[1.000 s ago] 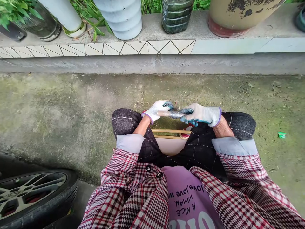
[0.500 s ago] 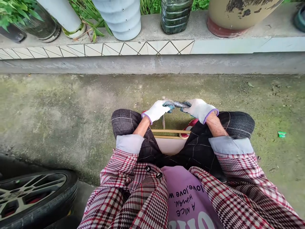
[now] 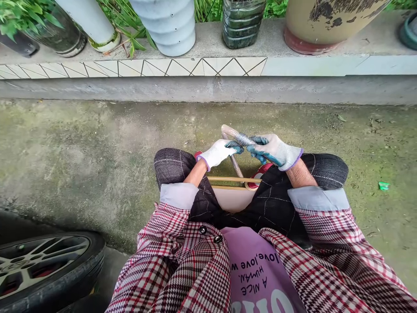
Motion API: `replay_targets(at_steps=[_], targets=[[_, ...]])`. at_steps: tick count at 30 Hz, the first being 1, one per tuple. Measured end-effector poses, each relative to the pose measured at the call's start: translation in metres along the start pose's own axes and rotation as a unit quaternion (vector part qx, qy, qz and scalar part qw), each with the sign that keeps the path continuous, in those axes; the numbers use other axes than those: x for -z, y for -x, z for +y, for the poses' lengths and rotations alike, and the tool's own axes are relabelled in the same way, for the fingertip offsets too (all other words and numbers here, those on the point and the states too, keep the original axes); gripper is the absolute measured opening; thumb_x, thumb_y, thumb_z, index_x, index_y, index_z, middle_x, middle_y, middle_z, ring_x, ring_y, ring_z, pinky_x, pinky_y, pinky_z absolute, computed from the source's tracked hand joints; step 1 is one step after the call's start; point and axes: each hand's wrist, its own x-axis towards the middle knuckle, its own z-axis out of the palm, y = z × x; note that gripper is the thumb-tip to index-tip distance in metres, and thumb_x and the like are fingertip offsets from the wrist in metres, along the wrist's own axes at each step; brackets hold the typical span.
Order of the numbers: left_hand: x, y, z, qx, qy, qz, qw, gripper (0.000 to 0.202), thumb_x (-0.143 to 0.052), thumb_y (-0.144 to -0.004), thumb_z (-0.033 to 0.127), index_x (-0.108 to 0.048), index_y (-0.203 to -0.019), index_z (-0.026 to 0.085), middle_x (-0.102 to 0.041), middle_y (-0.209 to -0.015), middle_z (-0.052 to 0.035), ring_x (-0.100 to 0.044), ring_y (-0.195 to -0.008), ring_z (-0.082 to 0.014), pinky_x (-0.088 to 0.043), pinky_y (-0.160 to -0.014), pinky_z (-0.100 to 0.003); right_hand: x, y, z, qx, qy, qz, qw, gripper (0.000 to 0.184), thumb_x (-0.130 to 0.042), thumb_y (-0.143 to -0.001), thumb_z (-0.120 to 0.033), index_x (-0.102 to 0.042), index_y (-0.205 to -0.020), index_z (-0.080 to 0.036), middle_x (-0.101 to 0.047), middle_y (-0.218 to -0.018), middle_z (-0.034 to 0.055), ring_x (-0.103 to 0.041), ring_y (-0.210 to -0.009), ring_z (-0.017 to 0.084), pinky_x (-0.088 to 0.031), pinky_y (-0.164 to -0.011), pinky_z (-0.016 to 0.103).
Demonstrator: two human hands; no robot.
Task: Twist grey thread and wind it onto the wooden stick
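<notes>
Both my hands wear white gloves with blue-green coated fingers, in front of my knees. My right hand (image 3: pixel 272 150) is closed around one end of a bent, pale rod (image 3: pixel 230 130). A silvery winding (image 3: pixel 243 139), like wire or thread, wraps the rod between its bend and my right fingers. The rod's second leg (image 3: pixel 236 165) slants down behind my left hand toward my feet. My left hand (image 3: pixel 224 152) is closed just below the winding; its fingertips hide whatever they pinch.
Two thin wooden strips (image 3: pixel 228 179) span between my legs, near a red shoe (image 3: pixel 262 171). Ahead, a low tiled ledge (image 3: pixel 234 66) carries several plant pots and a cut plastic bottle (image 3: pixel 243 26). A car wheel (image 3: pixel 94 261) is at lower left. A green wrapper (image 3: pixel 383 185) lies on the concrete.
The rod has turned so its pale bend now shows beyond my left hand. My left fingers have moved off the bend to below the winding. My right hand has shifted slightly right and down.
</notes>
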Motion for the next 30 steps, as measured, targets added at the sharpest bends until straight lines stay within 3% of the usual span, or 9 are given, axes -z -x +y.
replay_targets(at_steps=[5, 8, 11, 16, 20, 23, 27, 30], targets=[[0.010, -0.004, -0.012, -0.058, -0.179, 0.012, 0.982, 0.020, -0.065, -0.092, 0.029, -0.079, -0.092, 0.015, -0.079, -0.096, -0.0062, -0.066, -0.090, -0.0183, -0.049, -0.090, -0.031, -0.002, 0.002, -0.003, -0.001, -0.077, 0.018, 0.997, 0.042, -0.090, -0.072, -0.044, -0.073, -0.098, -0.016, -0.059, -0.063, -0.0021, -0.045, -0.045, 0.008, -0.036, -0.035, 0.021], [0.012, -0.005, -0.013, -0.048, -0.248, 0.015, 0.967, 0.021, -0.064, -0.091, 0.031, -0.079, -0.090, 0.015, -0.077, -0.091, -0.0052, -0.063, -0.084, -0.0175, -0.047, -0.083, -0.030, 0.003, 0.004, -0.007, 0.049, -0.183, 0.034, 0.981, 0.045, -0.091, -0.070, -0.046, -0.072, -0.099, -0.018, -0.059, -0.062, -0.0026, -0.043, -0.043, 0.009, -0.033, -0.034, 0.023], [0.012, -0.004, -0.010, -0.032, -0.252, -0.001, 0.967, 0.025, -0.061, -0.091, 0.033, -0.077, -0.085, 0.015, -0.073, -0.083, -0.0029, -0.058, -0.077, -0.0156, -0.044, -0.077, -0.029, 0.014, 0.005, -0.008, 0.108, -0.252, 0.041, 0.961, 0.044, -0.091, -0.071, -0.049, -0.072, -0.099, -0.021, -0.058, -0.063, -0.0035, -0.040, -0.041, 0.009, -0.031, -0.034, 0.025], [0.010, 0.000, -0.003, 0.016, -0.157, -0.007, 0.987, 0.022, -0.065, -0.087, 0.030, -0.079, -0.089, 0.013, -0.071, -0.077, -0.0012, -0.055, -0.070, -0.0124, -0.042, -0.069, -0.026, 0.032, 0.007, -0.006, 0.192, -0.292, 0.097, 0.932, 0.044, -0.091, -0.074, -0.053, -0.077, -0.104, -0.025, -0.054, -0.062, -0.0051, -0.037, -0.041, 0.008, -0.030, -0.036, 0.026], [0.011, 0.000, -0.004, 0.050, -0.112, 0.007, 0.992, 0.013, -0.073, -0.081, 0.023, -0.079, -0.085, 0.013, -0.073, -0.075, -0.0006, -0.061, -0.074, -0.0134, -0.046, -0.072, -0.026, 0.028, 0.010, -0.006, 0.162, -0.273, 0.041, 0.947, 0.044, -0.092, -0.073, -0.055, -0.075, -0.100, -0.026, -0.054, -0.062, -0.0046, -0.037, -0.040, 0.008, -0.028, -0.034, 0.025], [0.010, 0.000, -0.008, 0.060, -0.014, -0.006, 0.998, 0.009, -0.074, -0.079, 0.014, -0.079, -0.087, 0.012, -0.077, -0.080, -0.0023, -0.068, -0.079, -0.0140, -0.052, -0.080, -0.028, 0.025, 0.010, -0.007, 0.151, -0.281, 0.026, 0.947, 0.047, -0.094, -0.071, -0.052, -0.074, -0.102, -0.023, -0.056, -0.062, -0.0039, -0.038, -0.040, 0.008, -0.028, -0.034, 0.025], [0.008, 0.002, -0.005, 0.081, 0.161, -0.019, 0.983, 0.021, -0.079, -0.074, 0.004, -0.077, -0.094, 0.009, -0.079, -0.083, -0.0062, -0.074, -0.079, -0.0149, -0.058, -0.089, -0.034, 0.033, 0.005, -0.004, 0.173, -0.326, 0.086, 0.925, 0.048, -0.094, -0.070, -0.050, -0.077, -0.105, -0.021, -0.059, -0.064, -0.0040, -0.037, -0.043, 0.007, -0.030, -0.035, 0.026], [0.008, 0.006, 0.002, 0.099, 0.221, -0.039, 0.970, 0.026, -0.082, -0.068, -0.002, -0.075, -0.092, 0.007, -0.080, -0.083, -0.0081, -0.077, -0.079, -0.0175, -0.061, -0.090, -0.039, 0.042, 0.001, -0.001, 0.170, -0.356, 0.127, 0.910, 0.043, -0.093, -0.071, -0.047, -0.076, -0.102, -0.023, -0.059, -0.065, -0.0046, -0.036, -0.044, 0.006, -0.029, -0.035, 0.025]])
